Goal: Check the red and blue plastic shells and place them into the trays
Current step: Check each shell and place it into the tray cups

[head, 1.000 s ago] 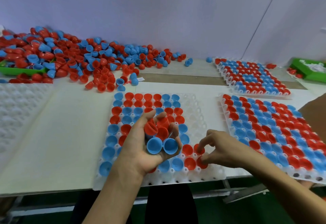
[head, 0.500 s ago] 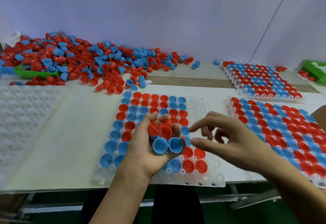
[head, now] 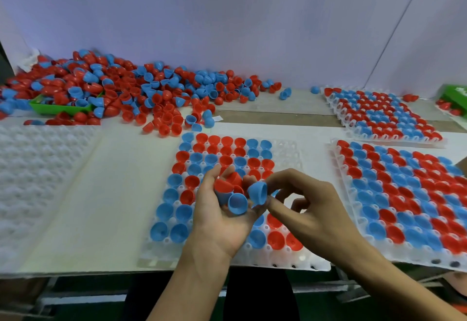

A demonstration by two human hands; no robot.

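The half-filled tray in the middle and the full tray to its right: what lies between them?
In the head view, only bare white tabletop separates the half-filled tray from the full tray.

green bin (head: 54,108) far left, half-buried; green box (head: 454,95) far right; white tabletop (head: 121,194); lilac wall (head: 227,17)

Shells (head: 141,93) red, blue — trays (head: 288,151) translucent white, bin (head: 50,108) green, wall (head: 227,17) seemingly lilac.

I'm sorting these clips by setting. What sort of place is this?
Probably a small factory packing or inspection bench: a loose heap of red and blue shells, filled trays and an empty tray along one worktable.
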